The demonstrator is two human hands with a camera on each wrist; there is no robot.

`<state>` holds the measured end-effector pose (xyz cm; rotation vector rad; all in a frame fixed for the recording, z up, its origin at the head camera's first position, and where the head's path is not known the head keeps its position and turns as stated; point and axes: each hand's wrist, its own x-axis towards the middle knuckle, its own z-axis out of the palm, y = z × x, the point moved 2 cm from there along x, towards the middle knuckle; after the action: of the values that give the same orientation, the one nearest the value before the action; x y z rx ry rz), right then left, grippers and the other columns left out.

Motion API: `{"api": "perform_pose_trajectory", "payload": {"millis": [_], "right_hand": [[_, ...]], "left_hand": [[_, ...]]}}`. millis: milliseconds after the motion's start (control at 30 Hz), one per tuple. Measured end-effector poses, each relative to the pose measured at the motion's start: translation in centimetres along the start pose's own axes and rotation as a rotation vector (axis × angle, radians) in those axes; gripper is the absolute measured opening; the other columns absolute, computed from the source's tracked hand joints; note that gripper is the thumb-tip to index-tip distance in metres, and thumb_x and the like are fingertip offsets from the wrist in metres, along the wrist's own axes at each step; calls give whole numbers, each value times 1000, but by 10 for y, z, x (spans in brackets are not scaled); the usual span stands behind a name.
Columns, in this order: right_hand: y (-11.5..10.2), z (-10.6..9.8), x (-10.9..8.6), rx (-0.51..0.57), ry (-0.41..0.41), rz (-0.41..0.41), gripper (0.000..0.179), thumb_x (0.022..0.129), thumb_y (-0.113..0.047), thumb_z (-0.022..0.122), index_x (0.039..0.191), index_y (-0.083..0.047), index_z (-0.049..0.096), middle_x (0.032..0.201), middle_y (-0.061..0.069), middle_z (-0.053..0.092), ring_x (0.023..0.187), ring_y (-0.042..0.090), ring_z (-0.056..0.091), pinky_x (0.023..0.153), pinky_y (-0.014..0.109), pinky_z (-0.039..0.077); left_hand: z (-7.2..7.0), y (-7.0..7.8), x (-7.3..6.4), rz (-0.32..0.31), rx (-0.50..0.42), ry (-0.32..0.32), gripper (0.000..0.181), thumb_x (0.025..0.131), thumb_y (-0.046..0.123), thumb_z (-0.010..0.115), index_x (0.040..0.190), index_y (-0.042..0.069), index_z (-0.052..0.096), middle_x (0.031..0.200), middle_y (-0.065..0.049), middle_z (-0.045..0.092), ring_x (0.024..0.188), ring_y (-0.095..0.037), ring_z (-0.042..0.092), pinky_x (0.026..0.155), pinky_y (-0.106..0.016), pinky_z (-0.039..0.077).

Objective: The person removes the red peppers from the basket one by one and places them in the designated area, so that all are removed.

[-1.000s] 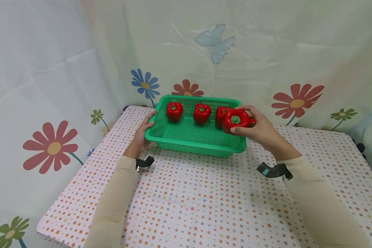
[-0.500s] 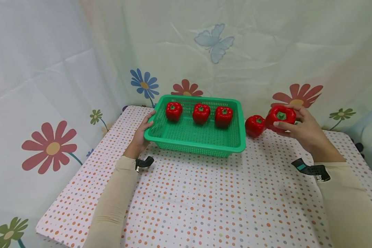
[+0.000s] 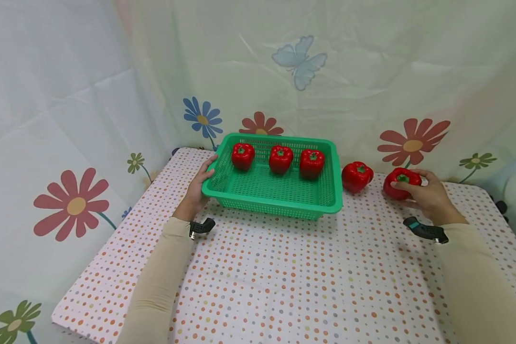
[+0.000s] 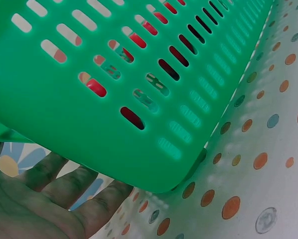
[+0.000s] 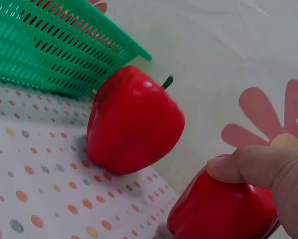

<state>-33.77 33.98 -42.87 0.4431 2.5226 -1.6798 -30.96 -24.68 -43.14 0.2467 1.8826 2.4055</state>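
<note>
My right hand [image 3: 430, 197] pinches a red bell pepper [image 3: 399, 183] low at the table's far right, the thumb on its top. To its left another red bell pepper [image 5: 134, 122] sits between that hand and a green plastic basket [image 3: 275, 205]. The basket has slotted walls. Inside it, along the back, stand a left pepper [image 3: 242, 156], a middle pepper [image 3: 280, 159] and a right pepper [image 3: 311, 164]. My left hand [image 3: 196, 186] rests against the basket's left end; the left wrist view shows its fingers [image 4: 72, 184] extended along the wall.
A white tablecloth [image 3: 262, 277] with coloured dots covers the table. Behind it hangs a pale curtain [image 3: 352, 86] printed with flowers and a butterfly. The lone pepper stands close to the basket's right end.
My right hand has carried the bell pepper from over the basket's right end to the right, then lowered it to the tabletop. The left hand and basket have stayed put.
</note>
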Motion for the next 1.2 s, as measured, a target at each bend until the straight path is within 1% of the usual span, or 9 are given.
{"api": "perform_pose_trajectory", "payload": {"millis": [200, 333, 533, 633, 733, 800, 933, 1067, 1200], "right_hand": [[33, 3, 37, -3, -7, -17, 109, 79, -55, 76, 158, -29, 7, 163, 25, 3, 144, 52, 19, 92, 55, 48], [34, 4, 39, -34, 0, -18, 109, 80, -55, 75, 159, -26, 6, 163, 26, 5, 142, 52, 21, 98, 60, 41], [25, 2, 33, -95, -15, 18, 111, 81, -52, 75, 159, -20, 3, 162, 28, 6, 141, 55, 20, 89, 56, 52], [6, 3, 16, -183, -11, 52, 111, 85, -53, 70, 159, -14, -2, 160, 30, 9, 140, 52, 23, 84, 52, 56], [-26, 5, -11, -249, -13, 67, 105, 90, -53, 63, 158, -7, -4, 160, 32, 5, 142, 55, 17, 96, 65, 45], [-49, 9, -29, -279, -6, 13, 102, 92, -53, 58, 157, -4, -4, 160, 33, 3, 143, 56, 14, 102, 72, 34], [-94, 28, -56, -320, -24, -147, 96, 93, -47, 60, 158, -4, 3, 158, 35, 9, 142, 57, 15, 101, 74, 31], [-132, 60, -76, -307, -154, -301, 94, 92, -41, 66, 160, -15, 6, 161, 29, 11, 144, 55, 17, 103, 73, 31], [-160, 101, -85, -220, -324, -376, 95, 89, -32, 73, 160, -26, 9, 164, 21, 12, 148, 48, 18, 109, 67, 29]], "left_hand": [[0, 0, 0, 4, -4, -2, 49, 106, 22, 32, 155, 26, 27, 161, -4, 24, 145, -31, 30, 114, -46, 32], [0, -1, 1, 4, -2, -4, 49, 106, 22, 31, 155, 27, 27, 161, -4, 24, 145, -31, 30, 114, -47, 32], [0, 0, 2, 8, 6, -3, 49, 106, 23, 32, 155, 27, 28, 161, -4, 25, 145, -32, 30, 113, -46, 33], [0, 0, 2, 4, 2, 1, 49, 106, 23, 32, 155, 27, 27, 161, -4, 25, 145, -32, 30, 110, -42, 36], [0, 0, 1, -2, 4, 3, 49, 106, 23, 32, 155, 27, 27, 161, -4, 24, 144, -32, 30, 106, -38, 40], [-1, 0, 0, -3, 1, 4, 49, 106, 23, 32, 155, 27, 27, 161, -4, 25, 144, -32, 30, 105, -38, 40], [-1, 0, 0, 1, -1, 2, 49, 107, 24, 32, 155, 28, 27, 161, -4, 24, 144, -33, 30, 108, -40, 38], [-1, 1, 0, 4, -2, 2, 49, 107, 23, 31, 155, 27, 26, 161, -5, 24, 144, -34, 30, 110, -44, 36], [0, 0, 1, 3, -2, -2, 49, 106, 22, 31, 155, 26, 27, 161, -5, 25, 144, -34, 30, 111, -46, 34]]}}
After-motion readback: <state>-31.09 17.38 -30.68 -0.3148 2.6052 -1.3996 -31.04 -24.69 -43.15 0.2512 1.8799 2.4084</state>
